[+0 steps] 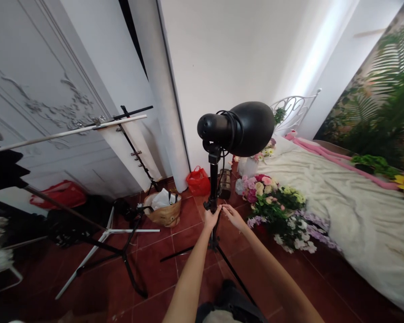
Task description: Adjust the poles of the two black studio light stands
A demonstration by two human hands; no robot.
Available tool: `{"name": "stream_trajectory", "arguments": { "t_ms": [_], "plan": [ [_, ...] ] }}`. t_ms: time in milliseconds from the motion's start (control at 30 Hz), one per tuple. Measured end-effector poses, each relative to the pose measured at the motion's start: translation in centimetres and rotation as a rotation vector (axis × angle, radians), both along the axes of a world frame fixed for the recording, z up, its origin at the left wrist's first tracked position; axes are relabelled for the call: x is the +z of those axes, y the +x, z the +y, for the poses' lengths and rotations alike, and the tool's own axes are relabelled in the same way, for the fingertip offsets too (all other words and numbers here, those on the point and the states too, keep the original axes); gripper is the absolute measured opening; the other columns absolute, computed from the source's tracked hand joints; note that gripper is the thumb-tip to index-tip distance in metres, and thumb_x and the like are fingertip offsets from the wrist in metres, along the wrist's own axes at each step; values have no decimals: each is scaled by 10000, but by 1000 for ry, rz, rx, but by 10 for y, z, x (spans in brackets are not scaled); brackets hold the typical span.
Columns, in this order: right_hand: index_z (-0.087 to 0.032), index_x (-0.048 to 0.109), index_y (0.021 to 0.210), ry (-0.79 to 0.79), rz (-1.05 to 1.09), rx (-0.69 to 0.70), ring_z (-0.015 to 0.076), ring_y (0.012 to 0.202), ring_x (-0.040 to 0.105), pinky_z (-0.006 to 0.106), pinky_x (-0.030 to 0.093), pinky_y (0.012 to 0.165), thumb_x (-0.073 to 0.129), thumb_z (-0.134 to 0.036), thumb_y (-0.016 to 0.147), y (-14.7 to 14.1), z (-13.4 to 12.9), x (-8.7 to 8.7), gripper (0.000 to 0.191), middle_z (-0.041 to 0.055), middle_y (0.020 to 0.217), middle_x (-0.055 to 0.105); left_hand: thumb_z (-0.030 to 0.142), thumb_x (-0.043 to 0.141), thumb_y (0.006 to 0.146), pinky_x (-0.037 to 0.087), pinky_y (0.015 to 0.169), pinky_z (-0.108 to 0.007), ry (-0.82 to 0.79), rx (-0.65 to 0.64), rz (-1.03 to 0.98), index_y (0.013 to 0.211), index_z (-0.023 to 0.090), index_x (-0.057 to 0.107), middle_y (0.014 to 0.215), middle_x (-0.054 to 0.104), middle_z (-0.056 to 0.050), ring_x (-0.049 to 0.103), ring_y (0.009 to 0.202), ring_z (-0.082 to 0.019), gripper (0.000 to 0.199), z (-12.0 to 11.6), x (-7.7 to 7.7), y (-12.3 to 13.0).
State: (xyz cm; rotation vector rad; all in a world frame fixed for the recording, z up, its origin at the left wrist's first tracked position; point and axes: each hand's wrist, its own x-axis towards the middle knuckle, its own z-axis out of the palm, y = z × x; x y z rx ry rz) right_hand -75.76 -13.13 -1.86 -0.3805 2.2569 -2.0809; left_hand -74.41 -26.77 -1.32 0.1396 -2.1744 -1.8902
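reaching down with the left hand (211, 218) to the upright black metal stand (214, 177) ahead, under a bulbous black lamp head (255, 130); stretching the right hand (234, 217) close beside, holding fingers nearly together, leaving either grip too hidden to tell; facing a tan woven bag (164, 216) and red plastic bag (198, 184) leftward, pink-and-white flowers (261, 187) rightward.

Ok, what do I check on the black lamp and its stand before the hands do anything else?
1. Lamp up on the stand: ok, it sits at the top.
2. Cord gathered: not ok, it loops round the lamp but some hangs down.
3. Legs spread: ok for the two that show clearly.
4. Knob tight: cannot tell by looking.
5. Left hand at the stand: ok, just below the knob.
6. Right hand gripping: cannot tell, its fingertips are too small to see well.
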Motion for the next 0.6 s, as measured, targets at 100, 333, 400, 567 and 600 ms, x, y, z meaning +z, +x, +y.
{"name": "stream_trajectory", "arguments": {
  "t_ms": [100, 333, 400, 567, 600],
  "plan": [
    [-198, 600, 1096, 9, 33, 58, 173, 788, 624, 298, 512, 673, 523, -488, 804, 0, 5, -6, 419, 69, 1017, 665, 506, 625, 718, 505, 769, -358, 6, 16, -29, 868, 135, 668, 860, 698, -114, 652, 821, -231, 403, 0, 0, 0],
    [-207, 589, 1062, 77, 154, 30, 205, 986, 574, 390, 436, 916, 487, -492, 828, -12, 6, -28, 383, 67, 1054, 630, 500, 652, 695, 506, 778, -360, 6, 49, -87, 840, 141, 677, 829, 701, -108, 657, 821, -237, 388, 1, -3, -1],
    [-206, 604, 970, 128, 174, -20, 207, 938, 565, 383, 439, 887, 477, -515, 826, -15, 4, -31, 364, 58, 969, 626, 506, 636, 709, 504, 775, -350, 8, 45, -66, 850, 141, 672, 847, 699, -103, 655, 827, -229, 393, 1, -4, -1],
    [-210, 499, 668, 131, 113, -119, 146, 619, 468, 265, 438, 648, 459, -586, 806, -18, -9, -29, 403, -24, 634, 490, 515, 602, 736, 501, 773, -334, 10, 8, -48, 847, 131, 664, 842, 699, -107, 651, 807, -215, 404, 2, -3, -2],
    [-212, 463, 628, 108, 72, -134, 131, 575, 432, 245, 417, 600, 474, -601, 787, -19, -12, -27, 420, -40, 591, 448, 516, 606, 733, 500, 776, -330, 18, 5, -49, 852, 130, 664, 848, 700, -109, 650, 814, -215, 408, 2, -3, -2]
  ]
}}
